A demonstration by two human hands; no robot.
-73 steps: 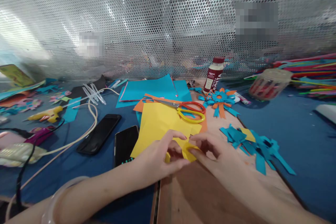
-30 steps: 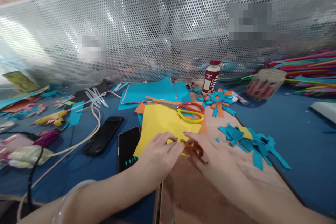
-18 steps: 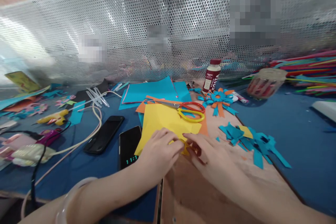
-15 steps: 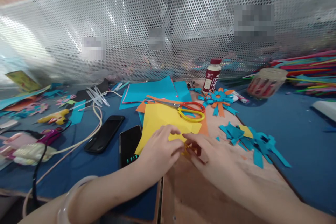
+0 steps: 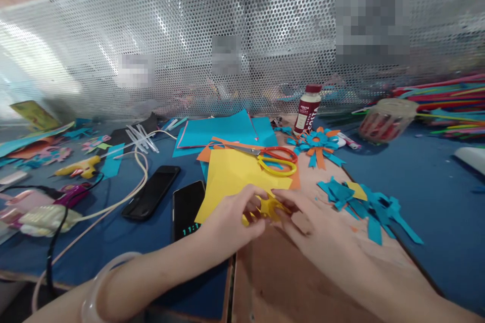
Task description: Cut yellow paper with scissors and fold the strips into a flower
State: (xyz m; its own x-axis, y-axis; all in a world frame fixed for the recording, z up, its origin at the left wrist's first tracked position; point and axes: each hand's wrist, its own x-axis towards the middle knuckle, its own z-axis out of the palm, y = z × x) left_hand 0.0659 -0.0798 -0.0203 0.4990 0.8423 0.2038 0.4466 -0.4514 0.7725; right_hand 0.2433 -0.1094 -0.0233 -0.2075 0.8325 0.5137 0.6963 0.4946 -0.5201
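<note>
A small curled piece of yellow paper [image 5: 271, 208] is between my two hands, low over the near edge of a larger yellow sheet [image 5: 231, 174]. My left hand [image 5: 238, 217] has its fingers bent around the left side of the piece, thumb below. From the right, my right hand [image 5: 303, 219] pinches it, partly covering it. Just beyond lie scissors [image 5: 278, 156] with one red and one yellow handle, resting on the sheets. To the right are blue paper strips [image 5: 373, 207] with a yellow scrap, and a blue and orange paper flower [image 5: 318, 144] farther back.
Two phones [image 5: 151, 194] lie left of the yellow sheet, near cables and a yellow glue gun [image 5: 79, 167]. Blue sheets [image 5: 215, 131] are stacked behind. A drink bottle [image 5: 306, 110], a clear jar [image 5: 388, 120] and colourful pipe cleaners [image 5: 447, 96] stand or lie toward the perforated metal screen [image 5: 182, 35].
My hands have shifted slightly, with the fingers spreading a little around the yellow piece, which now shows more. The things on the table lie as before.
</note>
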